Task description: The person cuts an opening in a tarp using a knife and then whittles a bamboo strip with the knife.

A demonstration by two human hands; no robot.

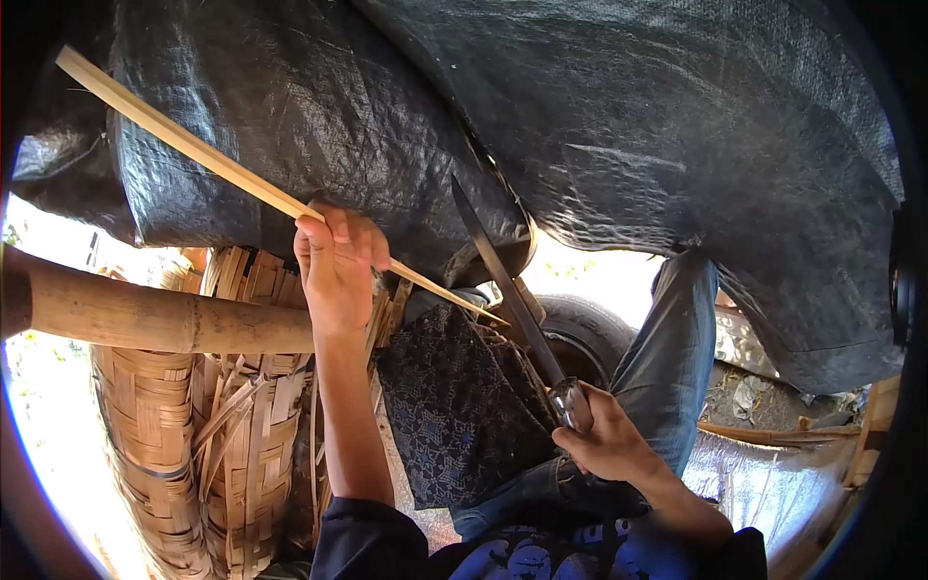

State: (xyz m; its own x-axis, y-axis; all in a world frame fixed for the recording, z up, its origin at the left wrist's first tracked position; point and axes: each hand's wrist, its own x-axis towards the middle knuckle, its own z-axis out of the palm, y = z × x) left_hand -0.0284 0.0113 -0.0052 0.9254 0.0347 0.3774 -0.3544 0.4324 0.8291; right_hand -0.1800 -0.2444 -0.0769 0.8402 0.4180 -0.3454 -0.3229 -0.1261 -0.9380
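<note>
My left hand is closed around a long, pale bamboo strip. The strip slants from the upper left down to a thin end near my lap. In my right hand is the handle of a long knife, its dark, narrow blade pointing up and a little left. The blade passes close by the strip's lower end; whether they touch I cannot tell. A dark patterned cloth lies over my lap, below the strip and left of the knife.
A thick bamboo pole juts in from the left. Behind it stand tall woven bamboo baskets. Black plastic sheeting hangs across the top. A tyre sits beyond my knees, and a bamboo piece lies at right.
</note>
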